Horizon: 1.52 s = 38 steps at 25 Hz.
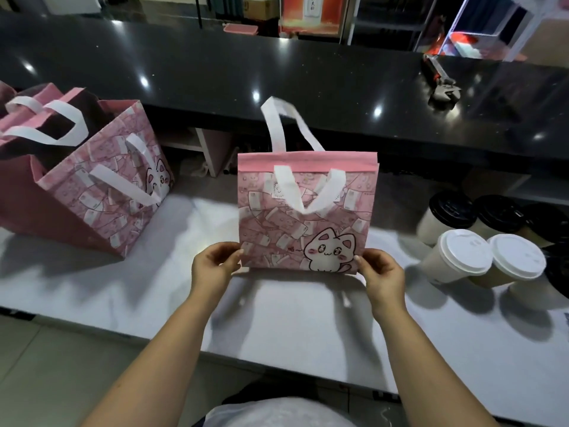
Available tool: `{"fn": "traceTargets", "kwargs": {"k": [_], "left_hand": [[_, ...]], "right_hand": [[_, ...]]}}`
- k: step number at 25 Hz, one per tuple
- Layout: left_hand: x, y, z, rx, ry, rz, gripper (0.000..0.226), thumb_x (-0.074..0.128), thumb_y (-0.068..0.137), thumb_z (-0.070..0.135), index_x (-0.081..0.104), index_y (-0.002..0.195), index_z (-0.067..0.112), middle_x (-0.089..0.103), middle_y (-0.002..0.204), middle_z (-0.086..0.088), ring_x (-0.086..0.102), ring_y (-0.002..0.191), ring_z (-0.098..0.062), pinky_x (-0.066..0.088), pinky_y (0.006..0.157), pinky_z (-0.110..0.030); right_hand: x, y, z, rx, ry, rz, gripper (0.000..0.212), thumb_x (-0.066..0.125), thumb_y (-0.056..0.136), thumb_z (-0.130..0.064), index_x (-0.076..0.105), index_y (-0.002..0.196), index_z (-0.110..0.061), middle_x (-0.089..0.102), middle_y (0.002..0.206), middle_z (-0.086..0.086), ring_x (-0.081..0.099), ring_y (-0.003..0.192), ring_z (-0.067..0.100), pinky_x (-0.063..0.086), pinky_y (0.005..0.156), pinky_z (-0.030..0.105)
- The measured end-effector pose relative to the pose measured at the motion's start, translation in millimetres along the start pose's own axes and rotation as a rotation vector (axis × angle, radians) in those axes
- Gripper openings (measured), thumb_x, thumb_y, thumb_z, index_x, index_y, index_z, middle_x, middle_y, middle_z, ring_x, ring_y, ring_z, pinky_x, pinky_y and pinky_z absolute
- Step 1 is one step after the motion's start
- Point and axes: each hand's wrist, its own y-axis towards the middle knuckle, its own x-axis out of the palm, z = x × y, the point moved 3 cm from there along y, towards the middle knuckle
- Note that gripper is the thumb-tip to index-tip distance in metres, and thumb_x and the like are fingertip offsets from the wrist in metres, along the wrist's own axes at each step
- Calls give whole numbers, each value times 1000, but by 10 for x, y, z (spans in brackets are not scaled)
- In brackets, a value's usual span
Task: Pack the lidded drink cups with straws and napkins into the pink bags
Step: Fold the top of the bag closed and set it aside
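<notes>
- Both the left hand (215, 268) and right hand (383, 277) pinch bottom corners of the flat pink bag (308, 217), upright between them, likely to spread it.
- Lidded cups (480, 257) wait right of the right hand.

A white table (292, 318) carries an open pink bag (101, 192) standing at its left end. At the right, two white-lidded cups (465, 254) stand side by side, with black-lidded cups (449, 208) just behind them. A flat pink bag (308, 217) is upright mid-table; whether its bottom touches is unclear.
</notes>
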Motion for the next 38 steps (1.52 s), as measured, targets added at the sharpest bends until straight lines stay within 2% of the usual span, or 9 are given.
{"fn": "traceTargets", "kwargs": {"k": [5,8,13,19,22,25,30,34,38], "left_hand": [[-151,-26,168,60,-97,177,21,68,83,-5,69,79,16,70,81,-5,63,75,-18,53,80,-36],[-336,-66,338,84,-150,273,23,64,84,-7,67,80,15,70,73,5,63,68,-9,55,75,-28],[-789,-318,532,148,-192,476,20,65,85,-4,67,80,15,69,70,7,62,64,-4,56,67,-22],[-1453,-849,514,227,-285,695,21,62,86,-6,65,82,14,67,62,11,58,58,0,49,55,-14],[-1875,-1126,574,260,-286,753,22,64,86,-3,66,82,19,69,66,12,60,62,-1,52,60,-15],[-2489,-1439,705,322,-295,802,22,66,85,0,68,81,21,70,72,8,63,68,-7,55,64,-21],[-3841,-1870,998,414,-308,924,21,65,85,-1,67,80,19,69,67,8,62,60,-1,50,53,-15],[-5208,-2256,1256,463,-249,1015,20,64,86,-2,66,81,18,65,75,-3,58,66,-14,50,61,-26],[-6423,-2544,1480,493,-210,1109,16,66,86,1,66,79,16,64,75,-6,58,66,-18,52,66,-28]], "right_hand": [[265,76,-249,-60,69,-33,25,67,82,6,67,78,-19,71,74,-9,64,73,7,52,74,22],[514,111,-445,-87,123,-111,27,67,81,7,68,79,-19,71,72,-11,64,71,3,52,71,16],[1046,80,-687,-115,163,-249,24,68,81,5,70,81,-19,71,76,-7,64,75,9,53,72,20],[1696,-387,-977,-139,196,-448,19,68,83,3,69,84,-16,71,71,-10,64,71,5,52,65,17],[1992,-750,-1217,-182,229,-515,18,67,82,3,70,83,-15,72,73,-7,65,74,9,53,65,18],[2375,-1263,-1499,-223,281,-591,17,67,83,3,71,84,-13,73,75,-4,67,74,9,54,67,19],[3433,-2310,-1824,-254,341,-752,16,67,82,3,70,83,-13,72,72,-7,66,72,7,56,68,20],[4543,-3316,-2048,-245,379,-927,10,71,80,-2,72,85,-10,74,83,5,68,82,22,56,75,35],[5486,-4261,-2440,-301,379,-1106,12,63,86,3,65,86,-9,69,78,4,65,71,14,55,61,22]]}}
